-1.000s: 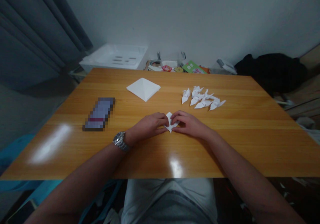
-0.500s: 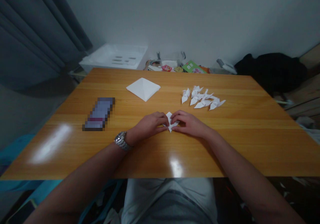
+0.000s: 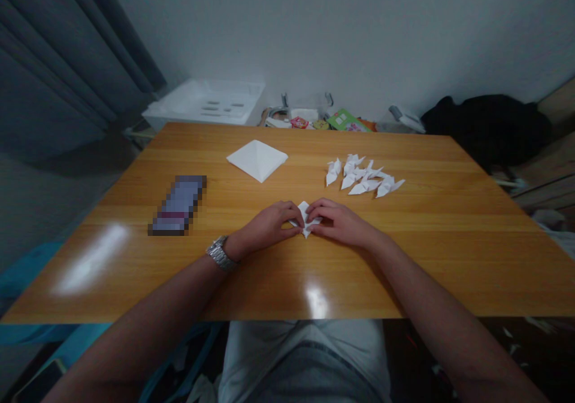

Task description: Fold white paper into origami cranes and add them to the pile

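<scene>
Between my hands a small piece of folded white paper [image 3: 304, 208] lies on the wooden table [image 3: 404, 259], one point toward me. My left hand [image 3: 274, 222], below a metal wristwatch [image 3: 221, 253], grips the left side of the paper with curled fingers and thumb. On the right side, my right hand [image 3: 338, 221] pinches the paper the same way. The fingertips cover much of its surface, so the exact folds are hidden. Beyond my right hand stand several white origami cranes [image 3: 365, 176] in a cluster. A stack of white paper squares [image 3: 257, 160] lies farther back, left of centre.
A phone [image 3: 178, 205] with a blurred screen lies on the table's left side. Behind the table's far edge are a white plastic basin [image 3: 206, 103], a green packet [image 3: 348, 121] and a black cloth heap [image 3: 487, 127]. A blue chair [image 3: 72, 352] shows below left.
My fingers have shifted very slightly on the paper, the thumbs a little closer in over its near part. Everything else stays where it was.
</scene>
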Demonstrator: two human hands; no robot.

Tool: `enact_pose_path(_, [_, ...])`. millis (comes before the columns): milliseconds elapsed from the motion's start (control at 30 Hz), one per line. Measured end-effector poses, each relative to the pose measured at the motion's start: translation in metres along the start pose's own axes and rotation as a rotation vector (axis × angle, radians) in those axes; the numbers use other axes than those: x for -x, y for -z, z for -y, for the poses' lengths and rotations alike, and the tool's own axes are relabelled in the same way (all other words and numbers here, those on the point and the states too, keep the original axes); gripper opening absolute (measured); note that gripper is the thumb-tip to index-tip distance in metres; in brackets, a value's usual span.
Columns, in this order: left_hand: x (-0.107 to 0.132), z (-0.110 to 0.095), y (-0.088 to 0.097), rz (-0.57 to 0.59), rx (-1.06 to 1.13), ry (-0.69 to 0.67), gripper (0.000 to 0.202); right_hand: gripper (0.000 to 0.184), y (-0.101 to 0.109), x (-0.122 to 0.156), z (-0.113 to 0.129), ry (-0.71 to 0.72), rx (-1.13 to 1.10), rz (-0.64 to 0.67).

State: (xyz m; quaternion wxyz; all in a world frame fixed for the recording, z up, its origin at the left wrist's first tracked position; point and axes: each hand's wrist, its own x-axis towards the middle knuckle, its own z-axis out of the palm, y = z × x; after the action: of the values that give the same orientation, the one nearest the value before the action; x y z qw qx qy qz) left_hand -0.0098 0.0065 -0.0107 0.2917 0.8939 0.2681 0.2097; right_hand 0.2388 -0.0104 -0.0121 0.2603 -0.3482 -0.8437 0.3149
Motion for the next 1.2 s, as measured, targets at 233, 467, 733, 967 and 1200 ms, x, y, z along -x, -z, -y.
enact_pose_path(233, [-0.002,0.000,-0.003,-0.004,-0.030,0.012,0.017,0.008,0.000,-0.001,0.000,0.005,-0.003,-0.002])
enact_pose_path(467, [-0.002,-0.002,-0.004,-0.037,-0.036,0.123,0.015,0.015,0.000,0.001,0.002,0.022,0.014,-0.003])
enact_pose_path(733, [-0.001,-0.001,-0.005,-0.081,-0.025,0.133,0.015,0.012,-0.006,0.000,-0.002,0.045,0.116,-0.057])
enact_pose_path(967, [-0.003,-0.005,-0.003,-0.108,-0.129,0.037,0.029,0.010,-0.005,-0.003,0.007,0.013,0.098,-0.078])
enact_pose_path(1200, [-0.003,-0.004,-0.004,-0.072,-0.291,0.073,0.027,0.010,-0.006,-0.004,0.007,0.018,0.078,-0.117])
